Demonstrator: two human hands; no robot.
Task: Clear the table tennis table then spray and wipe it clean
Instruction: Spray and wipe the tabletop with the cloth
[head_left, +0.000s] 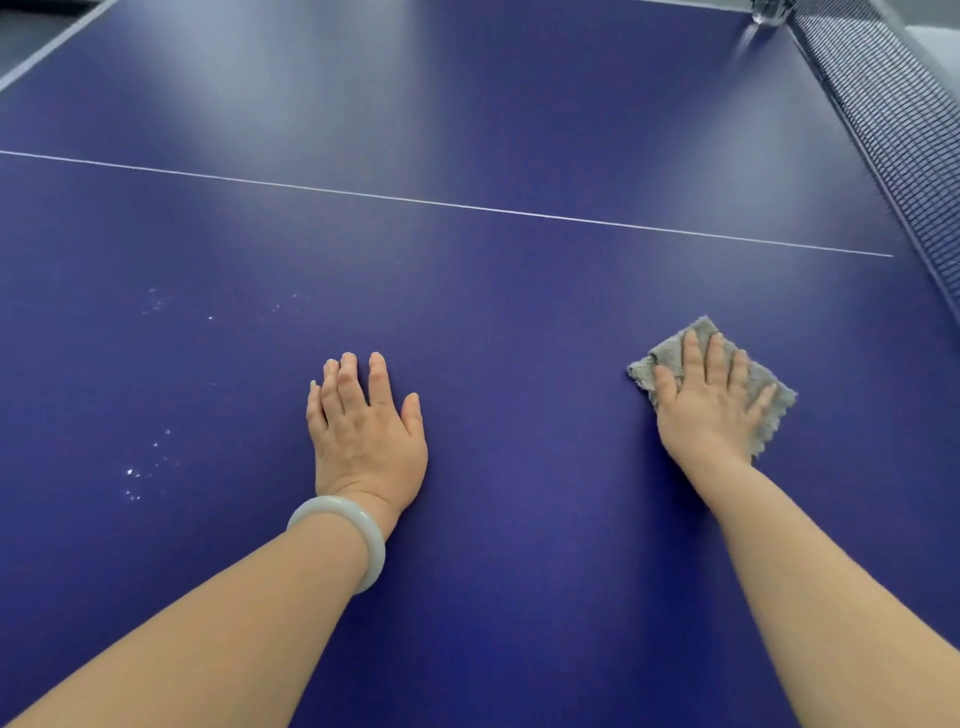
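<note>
Several small white droplets (140, 475) speckle the blue worktop (519, 291) at the left. Right of them, the left hand (366, 434), a pale bangle (345, 540) on its wrist, lies flat with fingers straight. Farther right, the right hand (709, 397) presses a grey cloth (670, 353) onto the worktop with spread fingers. Beyond it, the net (893, 130) runs along the right side.

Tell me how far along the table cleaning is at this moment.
Clearing looks done, apart from a clear object by the net. Wiping is in hand: the right hand presses a grey cloth flat on the table, the left hand braced flat. Left: white droplets beyond the left hand.
</note>
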